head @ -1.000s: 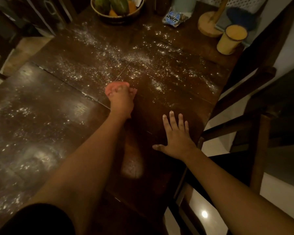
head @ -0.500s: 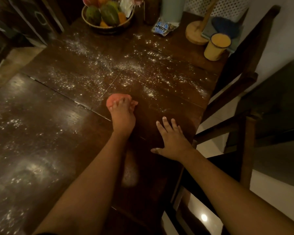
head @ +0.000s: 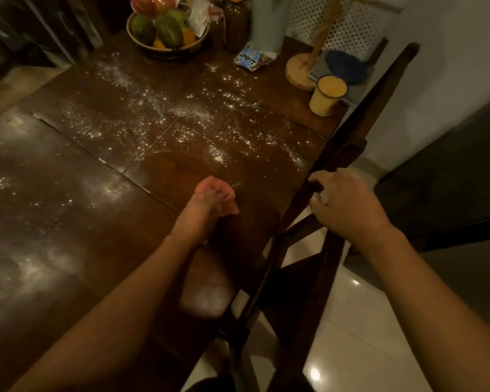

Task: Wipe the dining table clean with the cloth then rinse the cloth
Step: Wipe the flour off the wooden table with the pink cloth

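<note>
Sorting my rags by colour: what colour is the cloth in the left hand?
Pinkish-orange. The cloth is bunched in the left hand; the head view shows it.

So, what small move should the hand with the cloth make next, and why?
Probably push the cloth forward into the white powder. The left hand grips the cloth on a nearly clean part of the table, while thick powder lies just beyond it. The right hand holds the chair, likely for support.

You're in a home dining room: a dark wooden table [head: 68, 222] with chairs [head: 348, 154] drawn up, a fruit bowl [head: 164, 49], a yellow cup [head: 326, 97], glossy floor tiles [head: 365, 335].
</note>
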